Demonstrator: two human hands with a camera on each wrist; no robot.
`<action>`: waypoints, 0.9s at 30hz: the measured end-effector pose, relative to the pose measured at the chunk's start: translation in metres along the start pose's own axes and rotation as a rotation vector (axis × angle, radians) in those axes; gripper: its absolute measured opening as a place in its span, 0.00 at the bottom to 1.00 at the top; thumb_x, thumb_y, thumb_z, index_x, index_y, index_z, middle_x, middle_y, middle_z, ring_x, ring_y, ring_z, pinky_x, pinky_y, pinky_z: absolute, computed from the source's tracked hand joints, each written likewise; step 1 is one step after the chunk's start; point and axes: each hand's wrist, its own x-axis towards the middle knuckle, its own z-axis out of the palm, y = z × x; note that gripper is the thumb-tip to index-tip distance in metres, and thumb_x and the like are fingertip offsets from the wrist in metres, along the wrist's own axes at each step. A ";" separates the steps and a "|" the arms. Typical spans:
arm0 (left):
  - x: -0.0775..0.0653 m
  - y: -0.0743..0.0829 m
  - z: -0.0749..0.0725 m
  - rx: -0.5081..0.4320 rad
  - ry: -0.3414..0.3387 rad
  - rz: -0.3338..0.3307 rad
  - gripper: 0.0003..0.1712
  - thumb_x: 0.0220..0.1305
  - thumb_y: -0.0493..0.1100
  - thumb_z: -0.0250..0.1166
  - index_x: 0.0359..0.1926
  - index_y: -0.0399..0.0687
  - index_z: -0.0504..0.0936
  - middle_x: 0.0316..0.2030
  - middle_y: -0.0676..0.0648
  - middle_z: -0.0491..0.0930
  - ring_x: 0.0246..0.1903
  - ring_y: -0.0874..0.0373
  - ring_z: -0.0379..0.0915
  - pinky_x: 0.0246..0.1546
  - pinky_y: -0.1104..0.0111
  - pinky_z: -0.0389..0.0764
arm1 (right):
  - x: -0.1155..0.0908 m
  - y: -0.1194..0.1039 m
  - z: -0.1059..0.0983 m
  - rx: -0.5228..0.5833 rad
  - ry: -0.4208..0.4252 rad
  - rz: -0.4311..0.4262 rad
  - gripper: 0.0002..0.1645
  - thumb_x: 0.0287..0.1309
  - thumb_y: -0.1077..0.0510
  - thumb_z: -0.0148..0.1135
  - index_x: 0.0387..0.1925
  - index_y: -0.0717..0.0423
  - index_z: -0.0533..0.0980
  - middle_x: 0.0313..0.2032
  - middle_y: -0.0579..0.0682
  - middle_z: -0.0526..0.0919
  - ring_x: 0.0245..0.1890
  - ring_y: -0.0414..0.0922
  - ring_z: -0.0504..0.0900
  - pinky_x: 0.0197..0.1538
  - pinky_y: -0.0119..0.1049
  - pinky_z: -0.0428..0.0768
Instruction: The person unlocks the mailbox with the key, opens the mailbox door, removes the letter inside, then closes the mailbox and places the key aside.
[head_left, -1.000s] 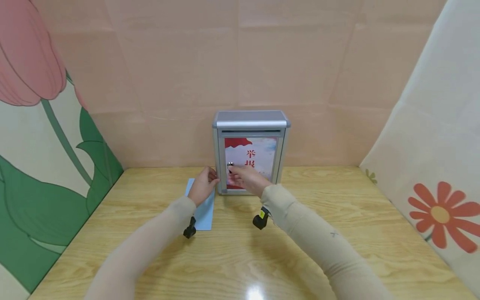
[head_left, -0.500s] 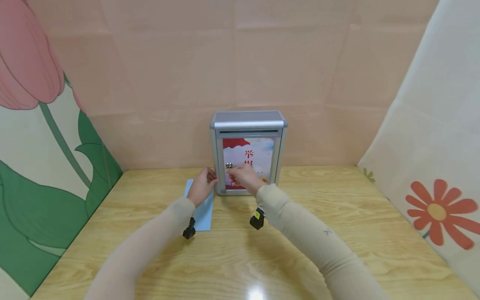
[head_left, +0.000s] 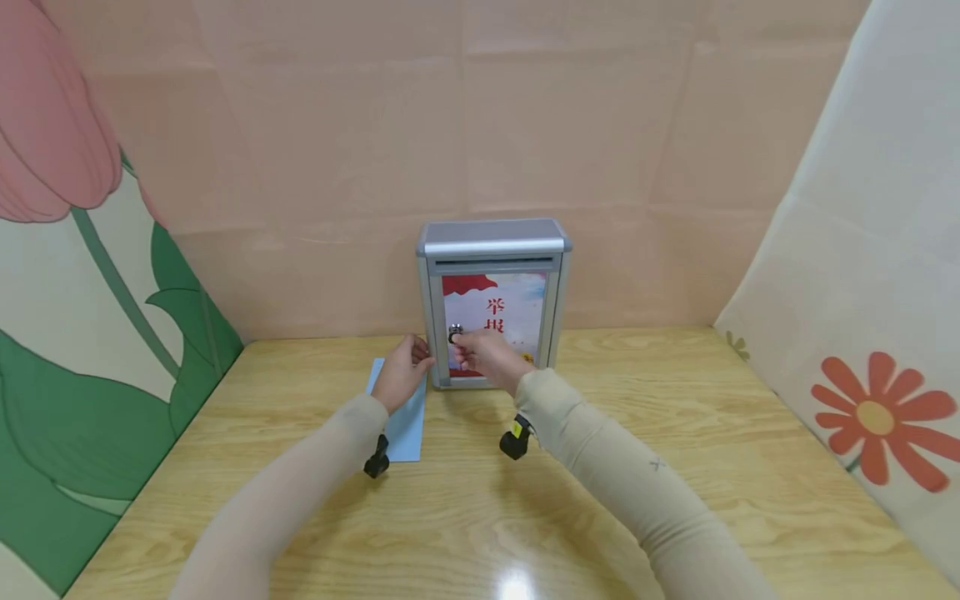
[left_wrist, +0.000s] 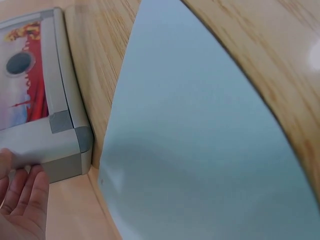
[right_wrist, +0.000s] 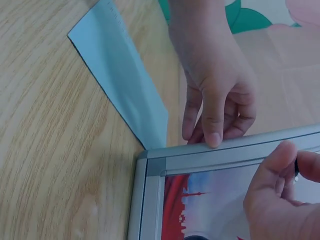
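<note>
A silver metal letter box [head_left: 493, 247] with a slot near its top and a red-and-white printed front stands upright on the table. My right hand [head_left: 491, 357] is at its front left, thumb and forefinger pinching the small black-headed key [right_wrist: 296, 167] at the chrome lock [head_left: 455, 328]; the fingers hide most of the key. My left hand [head_left: 401, 379] rests against the box's left side, thumb [right_wrist: 214, 139] on the edge and the other fingers loosely bent beside it. Under the left wrist lies a light blue sheet [head_left: 407, 429], partly covered by that hand in the head view.
The wood-grain table [head_left: 450, 533] spreads in front of the box and to both sides. Close behind it hangs a peach-coloured backdrop [head_left: 337, 150]. Flower-printed cloths [head_left: 810, 250] stand at the left and right edges.
My right fingers shift slightly at the lock, leaving it and the black key head more visible. The left hand stays at the box's side. The whole view drifts slightly.
</note>
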 end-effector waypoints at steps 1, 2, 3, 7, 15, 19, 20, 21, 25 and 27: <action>0.000 0.000 0.000 0.001 0.000 -0.002 0.11 0.68 0.41 0.61 0.47 0.41 0.71 0.42 0.43 0.79 0.44 0.52 0.76 0.46 0.60 0.80 | -0.001 -0.001 0.000 -0.046 0.007 -0.008 0.12 0.71 0.61 0.48 0.38 0.70 0.70 0.26 0.50 0.72 0.25 0.40 0.70 0.32 0.30 0.72; 0.000 0.000 -0.001 0.002 -0.001 -0.005 0.11 0.68 0.41 0.61 0.47 0.42 0.71 0.42 0.43 0.79 0.44 0.52 0.76 0.46 0.61 0.80 | -0.001 -0.001 0.001 -0.081 0.015 -0.012 0.13 0.71 0.60 0.49 0.37 0.69 0.71 0.25 0.49 0.72 0.24 0.40 0.70 0.32 0.32 0.72; 0.000 0.000 -0.001 0.004 0.000 -0.005 0.11 0.68 0.41 0.61 0.47 0.42 0.71 0.42 0.43 0.79 0.44 0.52 0.76 0.46 0.61 0.80 | -0.002 -0.001 0.001 -0.112 0.023 -0.015 0.13 0.70 0.60 0.50 0.36 0.69 0.71 0.24 0.49 0.72 0.24 0.40 0.70 0.33 0.33 0.72; 0.000 0.000 -0.001 0.010 0.001 0.000 0.12 0.68 0.41 0.61 0.47 0.41 0.71 0.42 0.43 0.78 0.44 0.52 0.76 0.46 0.61 0.80 | -0.003 0.000 0.001 -0.173 0.042 -0.027 0.15 0.69 0.59 0.51 0.33 0.69 0.71 0.22 0.48 0.72 0.23 0.40 0.70 0.34 0.35 0.72; 0.001 -0.001 0.000 0.011 -0.007 -0.002 0.12 0.68 0.42 0.61 0.47 0.42 0.71 0.42 0.43 0.78 0.44 0.52 0.76 0.46 0.61 0.80 | -0.003 0.001 -0.006 -0.064 -0.053 -0.033 0.12 0.71 0.61 0.48 0.40 0.71 0.70 0.29 0.51 0.73 0.26 0.39 0.70 0.32 0.29 0.72; 0.001 -0.001 0.000 0.010 -0.006 0.005 0.12 0.69 0.42 0.61 0.48 0.42 0.71 0.43 0.43 0.79 0.45 0.52 0.76 0.47 0.60 0.79 | -0.008 -0.003 -0.011 -0.087 -0.137 -0.027 0.10 0.72 0.62 0.47 0.35 0.64 0.70 0.28 0.51 0.73 0.24 0.38 0.69 0.30 0.29 0.70; 0.001 -0.001 0.000 0.012 -0.007 0.007 0.12 0.69 0.42 0.60 0.48 0.42 0.71 0.43 0.43 0.79 0.45 0.51 0.76 0.47 0.60 0.80 | -0.010 -0.004 -0.012 -0.113 -0.160 -0.029 0.10 0.72 0.61 0.47 0.35 0.64 0.70 0.28 0.51 0.73 0.24 0.39 0.68 0.29 0.29 0.70; 0.000 -0.001 0.000 0.013 -0.008 0.009 0.12 0.69 0.42 0.60 0.48 0.41 0.71 0.43 0.43 0.79 0.45 0.51 0.77 0.47 0.60 0.80 | -0.012 -0.005 -0.014 -0.146 -0.181 -0.031 0.11 0.72 0.61 0.46 0.35 0.64 0.70 0.29 0.52 0.73 0.24 0.39 0.68 0.30 0.29 0.71; -0.001 -0.001 0.001 0.010 -0.007 0.004 0.12 0.69 0.42 0.60 0.48 0.41 0.71 0.43 0.43 0.79 0.46 0.51 0.76 0.47 0.60 0.80 | -0.022 -0.012 -0.022 -0.318 -0.217 -0.049 0.11 0.73 0.58 0.46 0.38 0.64 0.69 0.31 0.54 0.74 0.26 0.41 0.70 0.32 0.30 0.73; -0.001 0.000 0.002 0.007 -0.005 0.003 0.12 0.68 0.41 0.61 0.48 0.41 0.71 0.43 0.43 0.79 0.45 0.51 0.76 0.47 0.60 0.80 | -0.026 -0.015 -0.028 -0.406 -0.205 -0.051 0.12 0.73 0.57 0.47 0.39 0.64 0.68 0.32 0.54 0.74 0.27 0.41 0.71 0.33 0.30 0.75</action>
